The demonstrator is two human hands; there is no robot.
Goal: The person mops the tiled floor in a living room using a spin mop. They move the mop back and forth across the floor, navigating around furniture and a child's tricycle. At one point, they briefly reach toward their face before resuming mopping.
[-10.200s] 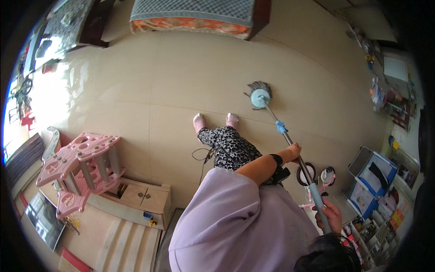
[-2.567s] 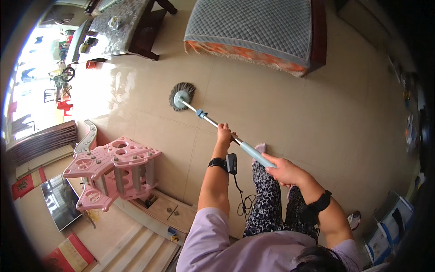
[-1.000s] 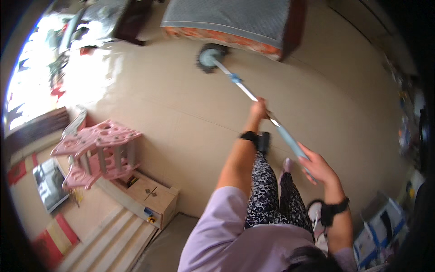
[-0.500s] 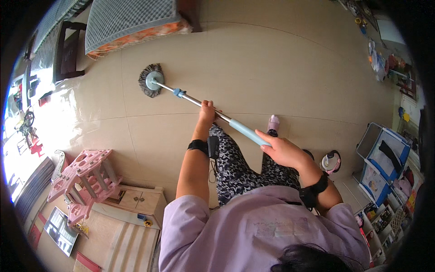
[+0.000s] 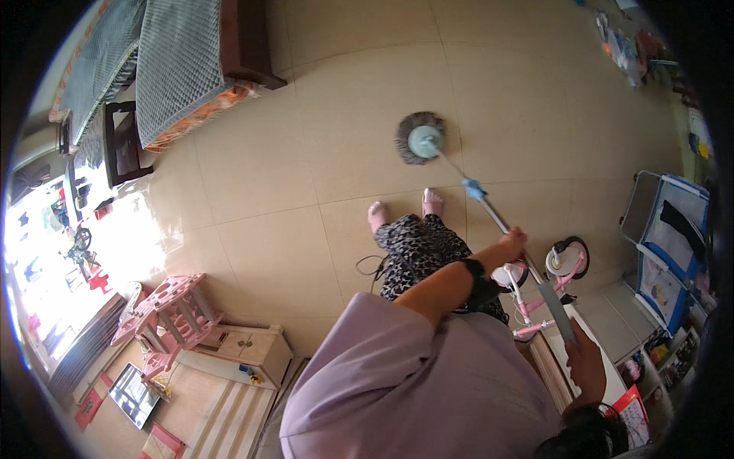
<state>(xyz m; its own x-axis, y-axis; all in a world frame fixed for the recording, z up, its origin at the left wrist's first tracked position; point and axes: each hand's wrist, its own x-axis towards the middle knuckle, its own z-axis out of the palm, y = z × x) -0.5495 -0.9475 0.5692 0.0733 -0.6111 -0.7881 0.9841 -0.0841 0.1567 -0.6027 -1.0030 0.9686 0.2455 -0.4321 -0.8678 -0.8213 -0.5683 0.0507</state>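
Note:
A mop (image 5: 494, 216) slants across the view from my right side toward the middle of the floor. Its round head, light blue in the centre with a grey fringe, rests on the tiles ahead of my feet. My left hand (image 5: 514, 242) reaches across my body and is closed round the metal pole, below a blue collar. Farther back, my right hand (image 5: 586, 362) grips the grip sleeve near the pole's end. Both forearms bend toward the right; part of the right one is hidden.
A pink children's bike (image 5: 547, 281) stands close to the pole on the right. Beyond it is a blue folding frame (image 5: 671, 241). A padded grey-blue sofa (image 5: 183, 65) lies at the upper left, a pink plastic rack (image 5: 172, 314) at the lower left by a wooden cabinet (image 5: 238, 348).
The mop head has swept from left to right across the floor. Both my hands have shifted right with the pole, and my body has turned; the bike shows more fully.

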